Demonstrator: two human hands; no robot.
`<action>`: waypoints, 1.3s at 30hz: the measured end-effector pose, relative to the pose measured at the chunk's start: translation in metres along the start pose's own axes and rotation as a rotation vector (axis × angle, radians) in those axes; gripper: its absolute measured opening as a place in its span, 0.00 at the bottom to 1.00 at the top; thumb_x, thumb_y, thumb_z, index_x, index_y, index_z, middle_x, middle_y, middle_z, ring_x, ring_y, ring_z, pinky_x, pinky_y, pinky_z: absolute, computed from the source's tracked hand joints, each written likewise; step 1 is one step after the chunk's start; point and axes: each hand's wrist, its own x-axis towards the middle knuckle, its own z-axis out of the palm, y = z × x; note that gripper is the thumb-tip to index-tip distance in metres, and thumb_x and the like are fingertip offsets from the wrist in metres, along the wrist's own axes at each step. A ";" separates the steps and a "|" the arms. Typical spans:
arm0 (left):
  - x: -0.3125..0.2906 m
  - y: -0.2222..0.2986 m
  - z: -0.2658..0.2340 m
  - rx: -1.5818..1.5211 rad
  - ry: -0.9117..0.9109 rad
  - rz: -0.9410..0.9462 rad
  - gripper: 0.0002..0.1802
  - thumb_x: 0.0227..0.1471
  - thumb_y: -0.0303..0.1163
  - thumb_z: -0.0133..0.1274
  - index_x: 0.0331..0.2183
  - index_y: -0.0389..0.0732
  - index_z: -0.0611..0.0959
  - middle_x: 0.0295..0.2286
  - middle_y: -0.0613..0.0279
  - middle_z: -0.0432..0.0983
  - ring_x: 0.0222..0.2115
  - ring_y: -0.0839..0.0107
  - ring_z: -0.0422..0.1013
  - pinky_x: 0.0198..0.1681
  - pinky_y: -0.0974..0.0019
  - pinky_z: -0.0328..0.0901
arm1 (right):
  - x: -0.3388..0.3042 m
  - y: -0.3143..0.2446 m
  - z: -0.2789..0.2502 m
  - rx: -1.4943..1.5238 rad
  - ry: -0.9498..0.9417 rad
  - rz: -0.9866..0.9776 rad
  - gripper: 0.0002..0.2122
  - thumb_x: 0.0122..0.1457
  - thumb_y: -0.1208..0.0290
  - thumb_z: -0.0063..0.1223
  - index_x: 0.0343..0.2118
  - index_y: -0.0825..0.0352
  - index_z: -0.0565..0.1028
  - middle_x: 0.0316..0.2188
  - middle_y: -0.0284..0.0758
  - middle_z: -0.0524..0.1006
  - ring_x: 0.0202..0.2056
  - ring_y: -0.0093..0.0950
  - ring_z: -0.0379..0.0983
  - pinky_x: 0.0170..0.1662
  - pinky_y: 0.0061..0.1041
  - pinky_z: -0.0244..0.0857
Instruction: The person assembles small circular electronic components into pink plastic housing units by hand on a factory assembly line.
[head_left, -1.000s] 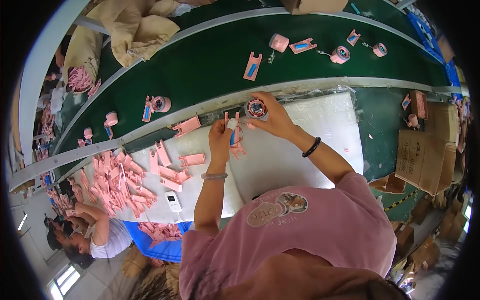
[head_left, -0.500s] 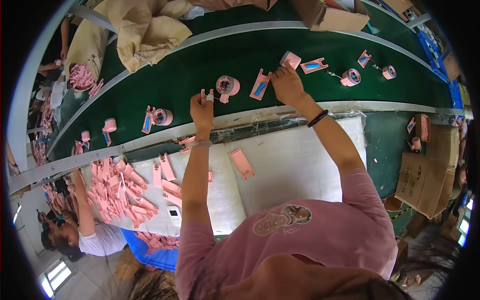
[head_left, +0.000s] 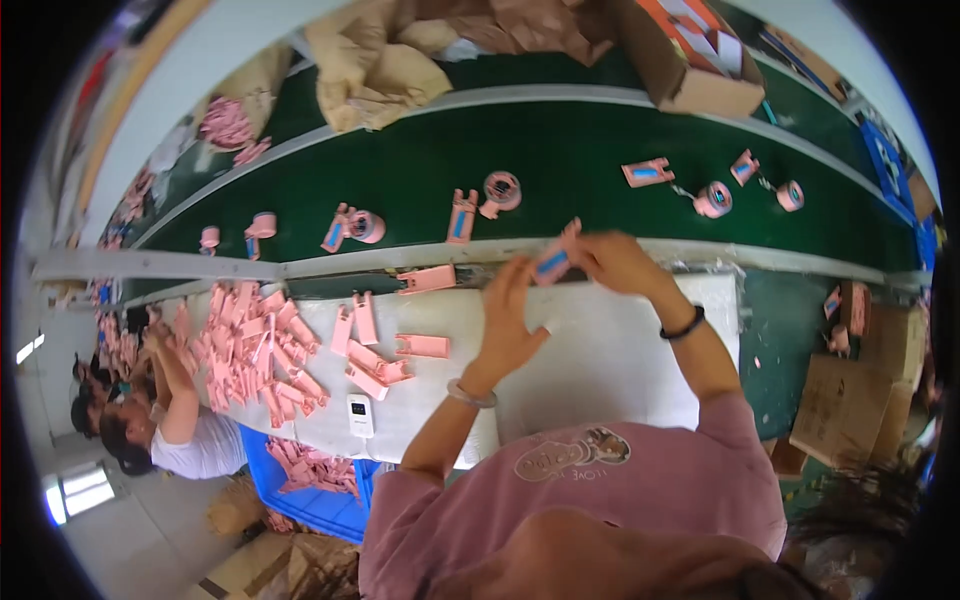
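Observation:
Over the front edge of the belt, my right hand (head_left: 618, 262) grips a pink handle shell (head_left: 556, 262) with a blue cylinder inside it. The shell is tilted and slightly blurred. My left hand (head_left: 508, 325) is beside its lower end, thumb spread away from the fingers; whether the fingertips touch the shell I cannot tell. Beyond my left hand, another pink handle shell (head_left: 460, 216) with a blue cylinder lies on the green belt, beside a round pink fan head (head_left: 502, 190) showing its inner parts.
The green belt (head_left: 590, 205) also carries an open shell (head_left: 648, 172) and a wired round head (head_left: 713, 199). Loose pink shells (head_left: 255, 345) heap on the white mat (head_left: 590, 365), near a small white device (head_left: 360, 415). A blue bin (head_left: 320, 515) stands below; a co-worker (head_left: 190, 435) sits left.
The view has shifted. Both hands have drawn back toward the belt's front edge and closer together. My right hand has left the pink cup and now holds a handle shell; the loose mat panel no longer shows.

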 end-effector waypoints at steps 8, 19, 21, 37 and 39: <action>-0.054 0.039 -0.019 -0.387 -0.421 -0.269 0.40 0.39 0.31 0.59 0.55 0.40 0.62 0.42 0.53 0.71 0.35 0.61 0.72 0.38 0.65 0.66 | -0.078 -0.093 -0.007 0.479 -0.316 -0.032 0.06 0.58 0.70 0.46 0.32 0.66 0.72 0.23 0.41 0.73 0.27 0.39 0.71 0.30 0.30 0.64; -0.080 0.073 -0.026 -1.247 -0.453 -0.826 0.24 0.55 0.42 0.49 0.48 0.38 0.67 0.30 0.61 0.74 0.26 0.72 0.73 0.25 0.68 0.71 | -0.136 -0.132 -0.013 0.313 -0.331 -0.174 0.10 0.53 0.74 0.48 0.39 0.68 0.70 0.32 0.42 0.74 0.34 0.39 0.71 0.37 0.32 0.65; -0.080 0.088 -0.031 -1.270 -0.457 -0.787 0.22 0.54 0.41 0.49 0.46 0.37 0.69 0.27 0.62 0.74 0.23 0.73 0.73 0.24 0.68 0.71 | -0.145 -0.139 -0.015 0.307 -0.372 -0.143 0.10 0.53 0.73 0.49 0.39 0.69 0.70 0.32 0.42 0.74 0.33 0.39 0.71 0.37 0.31 0.65; -0.091 0.161 -0.065 -0.258 -0.281 0.097 0.20 0.42 0.24 0.44 0.42 0.39 0.76 0.34 0.55 0.72 0.38 0.57 0.67 0.40 0.60 0.63 | -0.173 -0.105 0.020 0.865 -0.532 -0.068 0.10 0.58 0.68 0.51 0.38 0.70 0.75 0.27 0.33 0.76 0.32 0.24 0.72 0.46 0.26 0.62; -0.094 0.161 -0.073 -0.245 -0.218 0.125 0.20 0.43 0.24 0.43 0.41 0.40 0.77 0.34 0.55 0.71 0.37 0.57 0.67 0.39 0.61 0.64 | -0.171 -0.105 0.023 1.270 -0.508 -0.180 0.18 0.60 0.58 0.47 0.30 0.72 0.76 0.26 0.36 0.76 0.35 0.30 0.73 0.53 0.33 0.58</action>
